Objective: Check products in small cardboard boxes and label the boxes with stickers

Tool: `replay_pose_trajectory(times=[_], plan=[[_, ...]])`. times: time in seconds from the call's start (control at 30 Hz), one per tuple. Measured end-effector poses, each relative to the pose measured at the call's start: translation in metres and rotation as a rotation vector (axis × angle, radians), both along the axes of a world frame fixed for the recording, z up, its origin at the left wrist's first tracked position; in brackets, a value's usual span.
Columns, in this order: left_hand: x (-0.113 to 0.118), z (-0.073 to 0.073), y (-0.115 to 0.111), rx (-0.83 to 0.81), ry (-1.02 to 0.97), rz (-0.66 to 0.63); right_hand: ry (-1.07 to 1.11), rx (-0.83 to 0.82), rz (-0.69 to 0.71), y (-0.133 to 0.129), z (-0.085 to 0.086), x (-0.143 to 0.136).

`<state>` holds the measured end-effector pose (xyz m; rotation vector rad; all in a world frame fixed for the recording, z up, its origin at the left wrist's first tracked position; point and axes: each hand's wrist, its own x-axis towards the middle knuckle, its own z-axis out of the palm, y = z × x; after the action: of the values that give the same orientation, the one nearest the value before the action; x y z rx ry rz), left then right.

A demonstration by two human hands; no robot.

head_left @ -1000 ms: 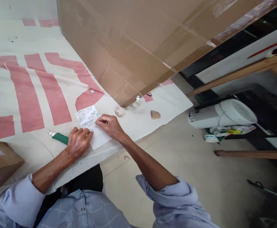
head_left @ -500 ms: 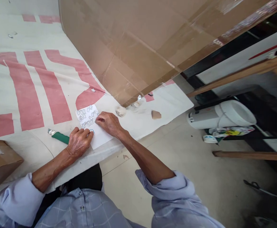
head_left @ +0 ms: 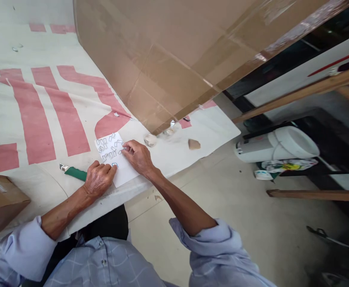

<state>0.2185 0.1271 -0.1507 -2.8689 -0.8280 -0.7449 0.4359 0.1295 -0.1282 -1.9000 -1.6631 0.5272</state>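
Note:
My right hand (head_left: 138,157) is over a white sheet of paper (head_left: 126,172), its thumb and forefinger pinched at a small dark-edged piece. Several small, flat, rectangular pieces (head_left: 112,154) with dark outlines lie spread over the sheet's far half. A blue-outlined shape (head_left: 114,164) shows near my left fingertips. My left hand (head_left: 100,177) rests with curled fingers at the sheet's left edge; what lies under them is hidden. A green utility knife (head_left: 75,173) reaches out from beside that hand, blade pointing left, its handle end hidden by the hand.
A big taped cardboard box (head_left: 174,59) stands behind the paper. A crumpled clear lump (head_left: 150,139) and a brown scrap (head_left: 194,144) lie right of my hands. A smaller carton (head_left: 4,191) sits at left. A white bucket (head_left: 294,143) lies on its side at right.
My right fingertips have shifted slightly away from me and to the right, uncovering more of the small piece beside them. My left hand and the knife have stayed in place.

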Motion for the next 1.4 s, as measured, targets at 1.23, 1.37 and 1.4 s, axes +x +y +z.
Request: replay_pose_trajectory(times=[1.23, 1.37, 1.4], plan=[[0.008, -0.003, -0.014, -0.017, 0.035, 0.034, 0.129, -0.091, 0.057, -0.017, -0.019, -0.031], [0.009, -0.003, -0.014, -0.033, 0.065, 0.026, 0.007, -0.065, 0.108, -0.021, -0.017, -0.032], [0.009, -0.003, -0.015, -0.05, 0.079, 0.025, -0.023, -0.056, 0.125, -0.022, -0.015, -0.031]])
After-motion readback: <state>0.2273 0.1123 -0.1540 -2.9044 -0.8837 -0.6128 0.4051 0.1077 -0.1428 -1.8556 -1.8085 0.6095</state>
